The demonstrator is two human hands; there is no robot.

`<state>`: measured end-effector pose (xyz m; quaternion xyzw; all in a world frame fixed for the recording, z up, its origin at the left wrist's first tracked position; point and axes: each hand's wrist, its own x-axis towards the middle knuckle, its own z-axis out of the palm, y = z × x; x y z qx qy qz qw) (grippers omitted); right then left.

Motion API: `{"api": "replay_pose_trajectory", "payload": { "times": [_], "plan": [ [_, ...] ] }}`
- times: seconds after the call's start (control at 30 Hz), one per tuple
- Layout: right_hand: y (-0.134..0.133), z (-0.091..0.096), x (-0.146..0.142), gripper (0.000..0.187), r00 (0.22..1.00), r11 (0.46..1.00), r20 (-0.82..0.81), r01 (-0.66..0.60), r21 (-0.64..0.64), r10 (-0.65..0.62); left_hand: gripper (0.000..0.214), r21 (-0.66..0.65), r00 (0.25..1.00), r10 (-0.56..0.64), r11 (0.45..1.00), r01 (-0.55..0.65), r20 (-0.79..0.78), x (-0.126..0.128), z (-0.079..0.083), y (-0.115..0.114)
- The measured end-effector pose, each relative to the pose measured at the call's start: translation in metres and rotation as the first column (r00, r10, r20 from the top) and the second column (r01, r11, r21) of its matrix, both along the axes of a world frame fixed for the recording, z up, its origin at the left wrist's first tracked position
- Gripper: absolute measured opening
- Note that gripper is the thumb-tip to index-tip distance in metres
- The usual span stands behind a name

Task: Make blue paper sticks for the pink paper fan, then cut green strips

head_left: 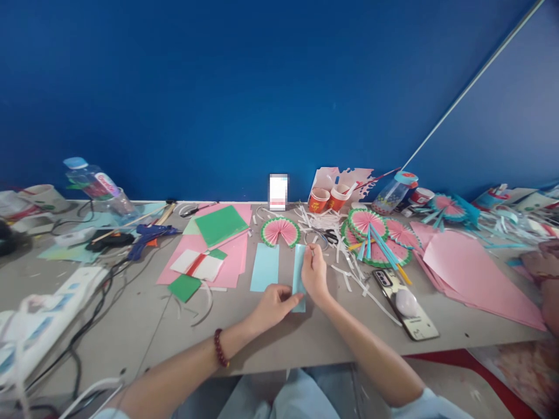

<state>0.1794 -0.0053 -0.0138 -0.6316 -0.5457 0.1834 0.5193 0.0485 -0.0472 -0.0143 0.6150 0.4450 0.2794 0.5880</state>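
Observation:
Between my two hands is a narrow strip of light blue paper (299,269), held up from the table near its front edge. My left hand (274,304) pinches the strip's lower end between thumb and fingers. Higher up, my right hand (315,273) is closed on the strip's right edge. Flat on the table to the left lies a second light blue paper rectangle (264,267). Just behind it sits a pleated pink paper fan (280,231) with a green edge, shaped like a watermelon slice.
Pink sheets (236,265) with a green sheet (221,225) lie left; a glue gun (151,237) and power strip (56,317) are further left. Scissors (331,235), paper scraps, watermelon fans (369,224), a phone (406,302) and a pink stack (476,279) are right. Another person's hand (541,265) shows far right.

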Motion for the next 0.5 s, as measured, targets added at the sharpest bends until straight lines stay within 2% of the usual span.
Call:
{"api": "replay_pose_trajectory", "payload": {
  "times": [0.1, 0.3, 0.4, 0.5],
  "plan": [
    [0.003, 0.002, 0.005, 0.024, 1.0, 1.0, 0.0, 0.028, 0.011, -0.028, 0.046, -0.053, 1.0, -0.025, 0.998, 0.025, 0.008, 0.001, 0.001, -0.001],
    [0.008, 0.003, 0.012, 0.023, 0.997, 0.996, 0.003, 0.08, 0.049, -0.08, 0.05, -0.041, 0.997, -0.075, 0.996, 0.076, 0.022, 0.001, 0.006, -0.003],
    [0.008, 0.002, 0.012, 0.023, 0.997, 0.996, 0.013, 0.078, 0.049, -0.079, 0.051, -0.024, 0.996, -0.078, 0.997, 0.078, 0.033, 0.001, 0.003, -0.002],
    [0.009, 0.0, 0.011, 0.023, 0.997, 0.996, 0.025, 0.073, 0.041, -0.074, 0.051, -0.08, 0.997, -0.074, 0.994, 0.077, 0.031, 0.002, -0.002, 0.0]
  ]
}}
